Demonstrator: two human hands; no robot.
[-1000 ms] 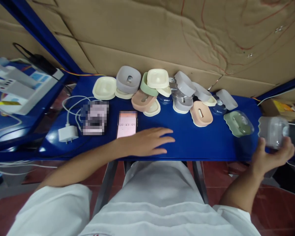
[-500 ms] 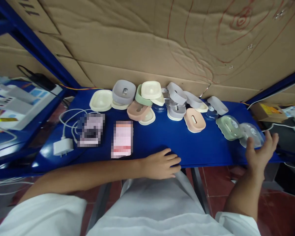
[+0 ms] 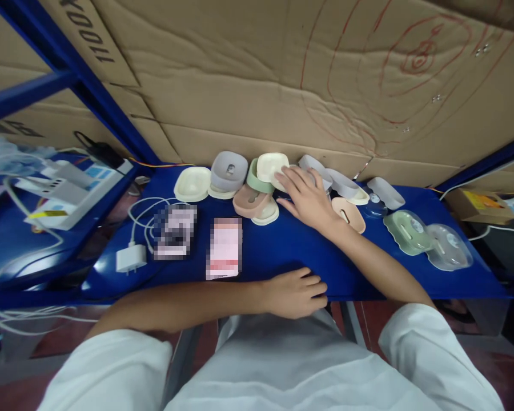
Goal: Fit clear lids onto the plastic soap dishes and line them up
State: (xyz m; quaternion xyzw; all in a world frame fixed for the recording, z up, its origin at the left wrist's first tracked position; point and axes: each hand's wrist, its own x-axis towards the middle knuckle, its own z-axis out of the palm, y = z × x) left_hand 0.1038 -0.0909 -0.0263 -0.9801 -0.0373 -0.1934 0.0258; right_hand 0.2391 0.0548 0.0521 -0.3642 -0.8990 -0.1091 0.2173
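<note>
My right hand (image 3: 307, 198) reaches over the blue table (image 3: 282, 251) into the pile of plastic soap dishes, fingers spread over a clear and grey dish behind it, next to the cream dish (image 3: 270, 166). What lies under its palm is hidden. My left hand (image 3: 295, 292) rests on the table's front edge, fingers loosely curled, holding nothing. A green dish with a clear lid (image 3: 406, 231) and a clear grey dish (image 3: 449, 253) sit at the right end. A pink dish (image 3: 350, 213) lies just right of my right wrist.
A phone (image 3: 225, 248) and a blurred device (image 3: 174, 232) lie left of centre, with a white charger (image 3: 131, 258) and its cable. Cardboard sheets (image 3: 282, 85) back the table. A second blue shelf (image 3: 29, 228) at left holds boxes and cables.
My right hand let go of the clear grey dish at the table's right end, then swung left into the pile. My left hand slid back to the front edge. The camera tilted up.
</note>
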